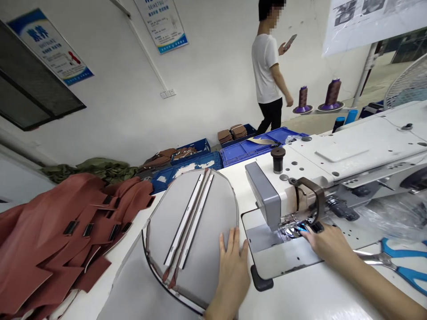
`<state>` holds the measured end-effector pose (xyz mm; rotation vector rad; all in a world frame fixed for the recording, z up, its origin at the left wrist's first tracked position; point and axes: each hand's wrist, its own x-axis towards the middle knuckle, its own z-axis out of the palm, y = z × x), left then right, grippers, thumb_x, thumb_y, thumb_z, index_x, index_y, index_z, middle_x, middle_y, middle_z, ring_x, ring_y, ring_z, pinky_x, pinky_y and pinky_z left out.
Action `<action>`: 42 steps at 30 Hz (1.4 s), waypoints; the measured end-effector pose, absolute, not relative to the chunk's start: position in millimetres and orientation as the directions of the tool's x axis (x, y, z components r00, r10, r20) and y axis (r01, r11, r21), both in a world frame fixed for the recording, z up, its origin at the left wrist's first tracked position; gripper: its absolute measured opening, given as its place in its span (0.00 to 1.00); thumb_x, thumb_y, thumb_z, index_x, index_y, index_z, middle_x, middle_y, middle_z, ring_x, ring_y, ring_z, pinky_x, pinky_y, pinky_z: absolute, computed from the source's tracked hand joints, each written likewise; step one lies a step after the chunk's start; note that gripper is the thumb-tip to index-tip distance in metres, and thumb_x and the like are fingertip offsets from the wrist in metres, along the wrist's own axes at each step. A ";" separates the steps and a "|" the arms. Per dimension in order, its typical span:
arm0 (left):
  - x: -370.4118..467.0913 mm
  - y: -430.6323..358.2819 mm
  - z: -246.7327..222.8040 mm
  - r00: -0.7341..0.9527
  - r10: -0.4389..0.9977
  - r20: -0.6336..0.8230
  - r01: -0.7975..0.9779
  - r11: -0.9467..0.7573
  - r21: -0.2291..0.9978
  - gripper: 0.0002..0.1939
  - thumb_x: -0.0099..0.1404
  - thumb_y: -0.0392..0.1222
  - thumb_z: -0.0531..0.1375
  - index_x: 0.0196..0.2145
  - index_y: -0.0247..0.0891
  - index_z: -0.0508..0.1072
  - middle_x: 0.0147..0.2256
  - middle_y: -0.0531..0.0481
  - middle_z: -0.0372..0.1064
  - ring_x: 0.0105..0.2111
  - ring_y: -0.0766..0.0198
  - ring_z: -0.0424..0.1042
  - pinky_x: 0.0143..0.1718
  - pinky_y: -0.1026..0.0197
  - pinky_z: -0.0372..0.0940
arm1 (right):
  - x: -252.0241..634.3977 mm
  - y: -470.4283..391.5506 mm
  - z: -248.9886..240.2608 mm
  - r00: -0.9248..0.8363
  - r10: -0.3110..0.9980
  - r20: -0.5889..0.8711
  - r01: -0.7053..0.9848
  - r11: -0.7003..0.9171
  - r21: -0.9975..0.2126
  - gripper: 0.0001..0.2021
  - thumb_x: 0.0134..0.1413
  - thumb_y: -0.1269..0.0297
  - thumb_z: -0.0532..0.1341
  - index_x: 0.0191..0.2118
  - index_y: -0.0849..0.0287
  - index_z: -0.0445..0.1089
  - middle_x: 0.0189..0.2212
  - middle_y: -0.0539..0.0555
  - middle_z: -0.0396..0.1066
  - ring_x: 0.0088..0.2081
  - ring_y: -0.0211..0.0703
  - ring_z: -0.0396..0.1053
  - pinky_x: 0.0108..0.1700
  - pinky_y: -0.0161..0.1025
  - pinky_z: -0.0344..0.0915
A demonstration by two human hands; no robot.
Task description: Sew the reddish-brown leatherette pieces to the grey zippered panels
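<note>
My left hand (232,269) lies flat with its fingers outstretched on the right edge of a rounded grey fabric panel (213,213). Two white strips (185,218) run along the panel's middle on either side of a brown seam, and dark edging follows its lower left rim. At the needle area of a white sewing machine (267,193), my right hand (328,244) is closed around a small blue and black tool (303,227). The machine head and my fingers partly hide that tool, so its exact kind is unclear.
Blue-handled scissors (393,258) lie right of my right forearm. Reddish-brown cut pieces (56,226) are heaped at left. Blue crates (240,149) stand behind the table. Thread cones (332,93) rise beyond the machine. A person in a white shirt (266,66) walks by the wall, holding a phone.
</note>
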<state>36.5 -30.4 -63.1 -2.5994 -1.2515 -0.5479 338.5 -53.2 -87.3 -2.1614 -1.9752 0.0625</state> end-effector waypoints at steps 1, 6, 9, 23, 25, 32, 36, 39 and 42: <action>38.1 -32.2 -61.2 0.559 0.701 0.442 0.777 -0.629 0.014 0.22 0.57 0.22 0.50 0.46 0.35 0.70 0.55 0.38 0.61 0.61 0.50 0.52 0.60 0.35 0.46 | 338.6 -51.1 -88.5 0.090 0.990 0.109 0.979 -0.068 -0.194 0.12 0.56 0.63 0.54 0.29 0.61 0.72 0.27 0.62 0.71 0.28 0.52 0.71 0.28 0.41 0.59; 63.0 -57.7 -48.4 0.717 0.593 0.367 0.608 -0.789 0.087 0.17 0.58 0.26 0.52 0.44 0.35 0.68 0.42 0.45 0.69 0.50 0.56 0.63 0.54 0.47 0.59 | 343.3 -43.9 -86.9 0.135 0.987 0.085 0.964 -0.111 -0.240 0.16 0.60 0.61 0.51 0.30 0.62 0.72 0.29 0.62 0.73 0.34 0.52 0.72 0.35 0.40 0.62; 93.3 -70.0 -37.6 0.878 0.457 0.141 0.465 -0.885 -0.029 0.17 0.60 0.34 0.54 0.48 0.31 0.66 0.39 0.43 0.68 0.40 0.55 0.67 0.41 0.53 0.66 | 346.3 -45.9 -78.8 0.139 0.989 0.049 0.960 -0.122 -0.251 0.16 0.60 0.59 0.51 0.31 0.62 0.72 0.29 0.61 0.73 0.34 0.53 0.72 0.33 0.40 0.62; 157.3 -30.3 -62.1 0.803 0.577 0.150 0.594 -0.756 -0.275 0.17 0.66 0.32 0.53 0.52 0.25 0.63 0.31 0.43 0.68 0.31 0.58 0.70 0.28 0.60 0.63 | 328.6 -75.9 -69.1 0.086 0.995 -0.043 0.970 -0.093 -0.224 0.16 0.59 0.65 0.52 0.49 0.52 0.71 0.34 0.59 0.72 0.31 0.53 0.72 0.29 0.40 0.61; 157.8 -30.7 -63.0 0.789 0.594 0.154 0.612 -0.745 -0.265 0.15 0.66 0.32 0.52 0.51 0.26 0.63 0.30 0.44 0.68 0.30 0.59 0.70 0.28 0.60 0.63 | 328.4 -77.3 -73.0 0.082 0.996 -0.025 0.965 -0.086 -0.249 0.17 0.60 0.65 0.51 0.50 0.53 0.70 0.35 0.59 0.72 0.32 0.53 0.72 0.30 0.41 0.62; 173.0 -20.2 -59.9 0.797 0.586 0.149 0.603 -0.756 -0.254 0.08 0.67 0.32 0.51 0.42 0.29 0.67 0.29 0.44 0.68 0.29 0.61 0.71 0.26 0.62 0.62 | 336.9 -79.1 -86.6 0.064 0.996 0.065 0.928 -0.035 -0.370 0.20 0.63 0.62 0.46 0.56 0.54 0.66 0.41 0.57 0.72 0.41 0.48 0.71 0.40 0.41 0.66; 170.8 -15.5 -60.4 0.831 0.528 0.172 0.556 -0.782 -0.284 0.10 0.67 0.32 0.50 0.44 0.28 0.66 0.28 0.43 0.68 0.29 0.60 0.71 0.25 0.63 0.62 | 336.5 -89.7 -89.1 0.094 0.990 0.109 0.926 -0.047 -0.375 0.22 0.62 0.60 0.45 0.56 0.57 0.64 0.44 0.59 0.72 0.39 0.52 0.72 0.37 0.45 0.68; 167.5 -25.4 -64.3 0.873 0.430 0.231 0.483 -0.830 -0.280 0.15 0.66 0.31 0.50 0.50 0.29 0.64 0.30 0.44 0.69 0.29 0.59 0.71 0.27 0.61 0.63 | 352.1 -118.1 -93.4 0.136 0.960 0.245 0.931 -0.039 -0.364 0.21 0.60 0.59 0.48 0.55 0.60 0.64 0.43 0.61 0.73 0.32 0.54 0.73 0.30 0.46 0.68; 167.4 -48.5 -67.7 0.826 0.489 0.282 0.503 -0.864 0.024 0.15 0.64 0.32 0.53 0.48 0.35 0.68 0.31 0.47 0.69 0.32 0.59 0.71 0.32 0.59 0.65 | 389.2 -150.7 -86.3 0.090 0.841 0.534 0.925 0.129 -0.358 0.16 0.59 0.67 0.48 0.50 0.58 0.66 0.40 0.56 0.74 0.34 0.47 0.74 0.33 0.39 0.68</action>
